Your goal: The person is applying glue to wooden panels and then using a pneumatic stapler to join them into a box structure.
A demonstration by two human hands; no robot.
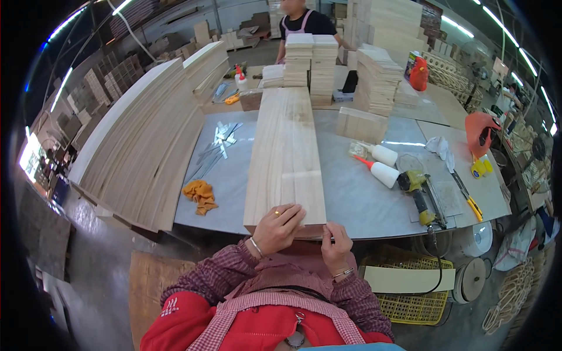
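Note:
A long pale wooden box or thick board (284, 146) lies lengthwise on the grey-topped table, its near end just in front of me. My left hand (276, 229) rests on top of that near end, fingers laid over the wood and apart from any tool. At the right near corner, my right hand (336, 248) is closed in a pinch against the end edge; whatever sits between the fingertips is too small to make out. An orange cloth (200, 196) and thin metal strips (222, 142) lie left of the board. To its right are two white glue bottles (384, 175) and a yellow-green nail gun (417, 193).
Long boards (140, 140) stand packed along the left side. Stacks of small panels (374, 79) rise at the back, with a person (310, 24) behind them. A yellow-handled cutter (468, 198) lies at right. Below the table's right edge sits a yellow crate (413, 313), near the nail gun's hose.

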